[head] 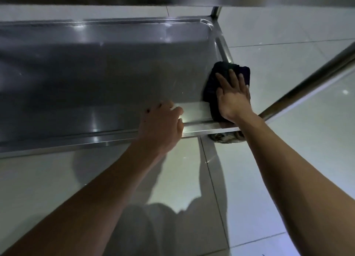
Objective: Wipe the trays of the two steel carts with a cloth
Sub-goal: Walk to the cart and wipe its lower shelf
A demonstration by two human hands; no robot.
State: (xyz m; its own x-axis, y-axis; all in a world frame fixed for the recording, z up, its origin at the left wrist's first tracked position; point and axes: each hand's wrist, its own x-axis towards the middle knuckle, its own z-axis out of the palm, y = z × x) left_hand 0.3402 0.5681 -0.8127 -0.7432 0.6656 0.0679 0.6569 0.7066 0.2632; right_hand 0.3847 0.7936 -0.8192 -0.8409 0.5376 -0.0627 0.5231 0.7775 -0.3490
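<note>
Two bare hands reach down in front of me to the lower tray (107,73) of a steel cart, seen from the head camera. My right hand (231,96) lies flat with fingers straight and slightly spread, pressing a dark cloth (213,83) against the tray's near right corner; the cloth laps over the tray's right edge and down over the near rim. My left hand (163,125) rests on the near rim just left of the cloth, fingers curled over the edge and gripping it. The tray is shallow, with rounded corners and a dull shine. An upright steel post (216,12) rises at its far right corner, and a slanted steel bar (311,79) crosses at the right. A caster wheel (224,137) shows under the near right corner. Pale glossy floor tiles (269,179) lie below.
</note>
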